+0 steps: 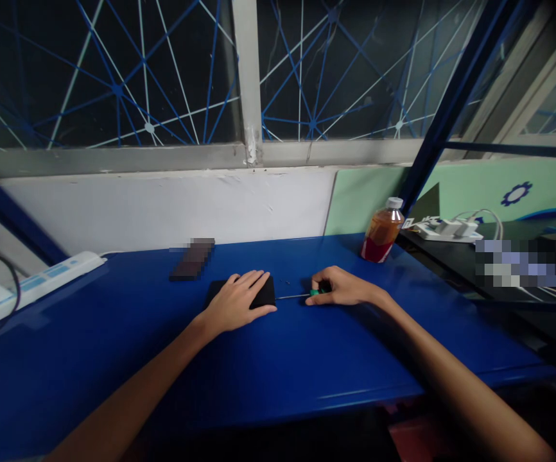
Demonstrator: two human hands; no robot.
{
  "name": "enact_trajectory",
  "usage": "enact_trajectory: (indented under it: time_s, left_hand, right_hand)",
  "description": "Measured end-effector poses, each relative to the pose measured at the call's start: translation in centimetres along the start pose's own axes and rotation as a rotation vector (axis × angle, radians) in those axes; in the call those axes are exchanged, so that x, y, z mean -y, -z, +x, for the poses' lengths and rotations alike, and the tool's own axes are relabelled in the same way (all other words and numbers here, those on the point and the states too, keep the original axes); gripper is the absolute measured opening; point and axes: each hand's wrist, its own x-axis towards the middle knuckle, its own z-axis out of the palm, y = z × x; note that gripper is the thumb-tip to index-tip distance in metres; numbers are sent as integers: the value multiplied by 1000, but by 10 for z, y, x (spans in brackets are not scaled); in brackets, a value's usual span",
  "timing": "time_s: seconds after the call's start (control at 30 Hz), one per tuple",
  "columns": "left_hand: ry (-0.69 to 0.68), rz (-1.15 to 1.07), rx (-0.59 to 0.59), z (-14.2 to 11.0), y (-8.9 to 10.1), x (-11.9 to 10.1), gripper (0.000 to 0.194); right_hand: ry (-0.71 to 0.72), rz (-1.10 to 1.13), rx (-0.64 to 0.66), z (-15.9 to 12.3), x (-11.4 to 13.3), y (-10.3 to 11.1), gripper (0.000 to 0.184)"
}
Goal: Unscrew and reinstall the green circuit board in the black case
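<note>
My left hand [237, 296] lies with fingers stretched out across the top of a flat black rectangular case [265, 294], its thumb along the near right corner. Most of the case is hidden beneath the hand, so its kind does not show. Between the thumb and fingers of my right hand [338, 287] is the green handle of a thin screwdriver [293, 296]. Its metal shaft points left and its tip meets the right edge of the case; whether it sits in a screw is too small to tell. Several tiny dark bits, perhaps screws [285, 282], lie just beyond the shaft.
A dark blurred-out slab [194, 260] lies at the back left of the blue table [268, 372]. A capped bottle of orange drink [381, 232] stands at the back right. White power strips [56, 276] with cables are on the left and on the black desk [432, 250] at right.
</note>
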Motion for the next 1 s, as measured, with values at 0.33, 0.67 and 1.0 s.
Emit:
enact_trajectory:
  time_s: [0.33,0.67,1.0]
  left_hand:
    - [5,-8,7,1,3,-2,76]
    - [-1,-15,-9,0,2,-1,74]
    - [8,-18,2,1,1,-2,76]
  right_hand:
    - [-1,38,-25,0,4,-2,41]
    - [10,-9,-4,-1,1,3,43]
    - [-7,60,-15,0,7,-1,38]
